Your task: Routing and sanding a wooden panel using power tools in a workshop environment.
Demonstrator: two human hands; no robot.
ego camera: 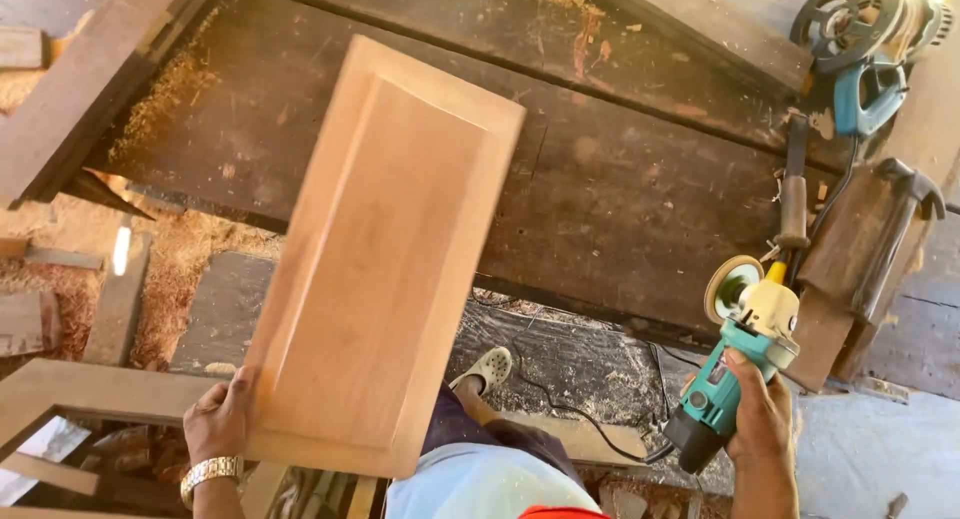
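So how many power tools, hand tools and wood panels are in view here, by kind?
Power tools: 2, the grinder in the right hand and the router
Hand tools: 2, hammer and chisel
Wood panels: 1, the panel in the left hand
Total: 5

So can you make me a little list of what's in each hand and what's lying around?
left hand: the left hand grips the bottom corner of a raised wooden panel, held up off the bench
right hand: the right hand holds a teal angle grinder, sanding disc facing up
bench: dark wooden workbench
on the bench: a hammer and a second power tool
floor: sawdust
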